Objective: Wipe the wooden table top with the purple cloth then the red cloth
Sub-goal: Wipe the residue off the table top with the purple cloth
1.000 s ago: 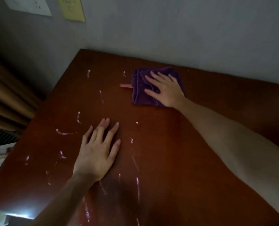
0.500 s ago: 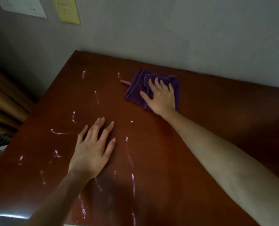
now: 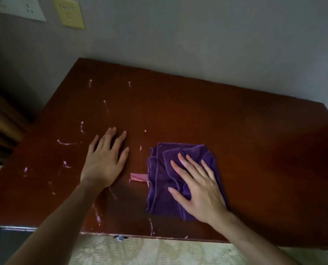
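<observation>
Head view: one frame, looking down at a dark reddish wooden surface [image 3: 236, 131] set against a grey wall [image 3: 197, 35].
Purple cloth [image 3: 159, 180]: folded in loose layers, lying flat on the surface right of centre, towards the near edge.
Right hand [image 3: 197, 190]: palm down on the purple cloth, fingers straight and spread, pressing it to the surface; it covers the cloth's right half.
Pink strip [image 3: 139, 177]: pokes out from under the cloth's left edge; cannot tell what it belongs to.
Left hand [image 3: 105, 159]: flat on the bare wood just left of the cloth, fingers straight and slightly apart, holding nothing; apart from the cloth.
White streaks [image 3: 66, 143]: short pale smears scattered over the left half of the surface and along the near edge, around and beyond the left hand.
Wall plates: a white socket plate [image 3: 17, 8] and a yellowish switch plate [image 3: 70, 13], upper left on the wall.
Left margin: brown curtain folds [image 3: 0, 119] beside the surface.
Below near edge: pale patterned floor [image 3: 140, 251].
</observation>
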